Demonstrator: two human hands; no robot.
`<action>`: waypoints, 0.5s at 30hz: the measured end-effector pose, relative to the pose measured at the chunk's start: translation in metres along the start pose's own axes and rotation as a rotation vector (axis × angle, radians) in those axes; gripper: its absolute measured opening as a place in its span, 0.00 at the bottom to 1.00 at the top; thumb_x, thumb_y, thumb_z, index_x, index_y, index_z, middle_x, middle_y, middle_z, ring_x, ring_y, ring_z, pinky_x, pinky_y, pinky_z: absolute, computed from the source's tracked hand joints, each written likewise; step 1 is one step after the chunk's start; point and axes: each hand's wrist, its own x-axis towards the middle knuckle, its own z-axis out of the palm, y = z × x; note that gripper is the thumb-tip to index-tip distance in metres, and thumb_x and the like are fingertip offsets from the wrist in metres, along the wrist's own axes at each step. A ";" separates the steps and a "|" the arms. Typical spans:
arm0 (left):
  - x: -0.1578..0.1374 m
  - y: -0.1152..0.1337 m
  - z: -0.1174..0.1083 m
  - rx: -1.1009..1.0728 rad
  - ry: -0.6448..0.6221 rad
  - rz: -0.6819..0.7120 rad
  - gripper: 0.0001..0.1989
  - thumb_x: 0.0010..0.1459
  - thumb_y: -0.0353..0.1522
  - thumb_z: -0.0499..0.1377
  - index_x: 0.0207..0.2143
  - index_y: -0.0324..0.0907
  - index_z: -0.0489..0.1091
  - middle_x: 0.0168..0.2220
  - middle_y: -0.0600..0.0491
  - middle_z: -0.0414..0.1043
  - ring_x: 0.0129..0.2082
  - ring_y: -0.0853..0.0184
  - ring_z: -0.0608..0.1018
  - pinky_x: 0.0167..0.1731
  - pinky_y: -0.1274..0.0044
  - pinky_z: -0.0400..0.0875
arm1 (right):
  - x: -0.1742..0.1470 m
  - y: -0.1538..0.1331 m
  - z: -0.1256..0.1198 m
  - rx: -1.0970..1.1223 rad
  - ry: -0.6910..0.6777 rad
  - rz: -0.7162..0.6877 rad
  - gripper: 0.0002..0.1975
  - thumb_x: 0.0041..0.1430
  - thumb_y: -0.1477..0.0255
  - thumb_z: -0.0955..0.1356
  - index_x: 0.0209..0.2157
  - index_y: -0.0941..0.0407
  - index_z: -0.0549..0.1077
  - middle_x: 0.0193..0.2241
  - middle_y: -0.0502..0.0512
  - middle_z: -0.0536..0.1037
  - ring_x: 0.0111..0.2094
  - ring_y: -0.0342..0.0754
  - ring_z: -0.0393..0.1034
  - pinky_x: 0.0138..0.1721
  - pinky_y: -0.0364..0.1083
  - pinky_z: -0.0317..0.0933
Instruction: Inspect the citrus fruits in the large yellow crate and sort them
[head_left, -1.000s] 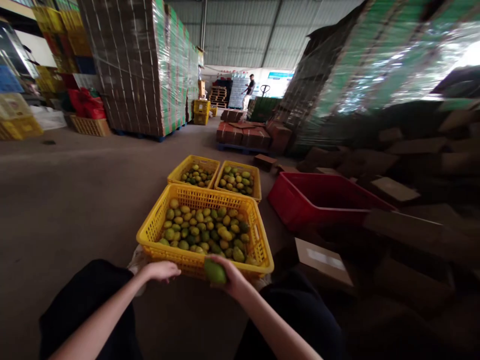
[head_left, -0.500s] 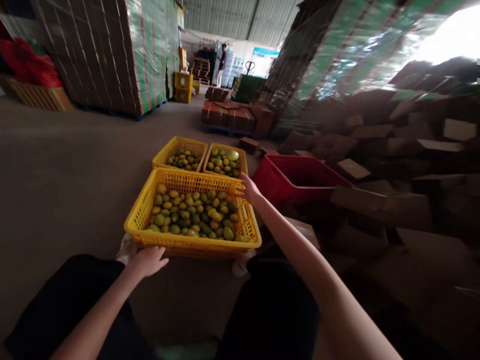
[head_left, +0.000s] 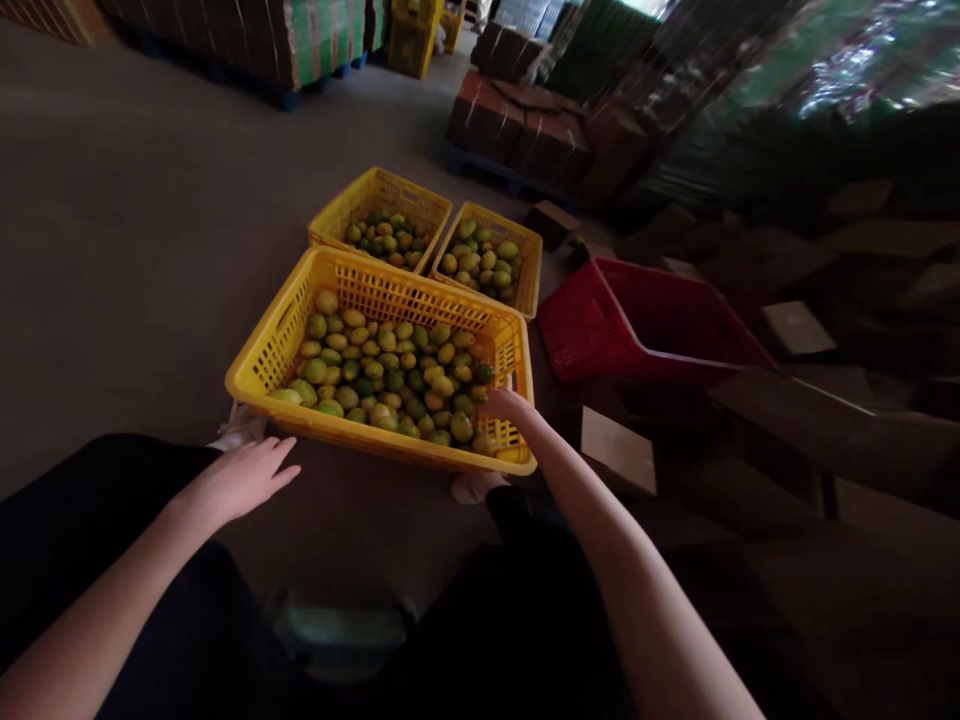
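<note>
Fruit (head_left: 390,375) lies in the front yellow crate (head_left: 375,439), where the right hand (head_left: 507,403) dips, fingers too obscured to tell their grip. The left hand (head_left: 244,475), fingers loosely spread, hangs empty outside. Hasty digging could bruise something.

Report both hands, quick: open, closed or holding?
Left hand: open, holding nothing.
Right hand: by the fruit in the front crate; too blurred to tell its grip.

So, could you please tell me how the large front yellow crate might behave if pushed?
The large front yellow crate would probably feel heavy, given its many fruits. Its slotted walls look rigid, so it should hold its shape. The rounded, loose fruits may roll inside.
</note>
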 end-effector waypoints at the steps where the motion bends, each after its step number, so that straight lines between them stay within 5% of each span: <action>1: 0.000 -0.001 0.004 -0.032 0.027 0.005 0.28 0.60 0.41 0.48 0.57 0.37 0.69 0.51 0.38 0.75 0.53 0.48 0.75 0.52 0.63 0.66 | 0.011 -0.001 -0.001 -0.125 -0.006 0.033 0.16 0.59 0.72 0.71 0.49 0.59 0.73 0.53 0.63 0.72 0.54 0.59 0.67 0.55 0.59 0.62; 5: -0.007 0.002 0.010 -0.063 0.036 -0.029 0.27 0.60 0.41 0.48 0.56 0.37 0.70 0.52 0.36 0.74 0.49 0.45 0.77 0.51 0.58 0.66 | 0.056 -0.002 0.010 -0.546 -0.029 0.089 0.24 0.54 0.82 0.69 0.54 0.61 0.70 0.59 0.72 0.66 0.62 0.67 0.56 0.59 0.60 0.54; 8: -0.012 0.010 0.005 -0.110 -0.036 -0.057 0.24 0.61 0.40 0.48 0.53 0.42 0.73 0.54 0.39 0.73 0.52 0.46 0.75 0.55 0.57 0.62 | 0.081 0.004 0.028 -0.761 -0.059 0.099 0.23 0.56 0.81 0.66 0.55 0.62 0.70 0.58 0.74 0.66 0.61 0.67 0.58 0.57 0.63 0.54; 15: -0.002 0.013 0.010 -0.197 -0.069 -0.131 0.24 0.61 0.41 0.51 0.56 0.43 0.70 0.52 0.40 0.73 0.53 0.46 0.74 0.58 0.57 0.57 | 0.090 0.026 0.050 -1.117 0.010 -0.003 0.20 0.59 0.81 0.61 0.52 0.66 0.72 0.53 0.79 0.69 0.56 0.68 0.61 0.49 0.60 0.58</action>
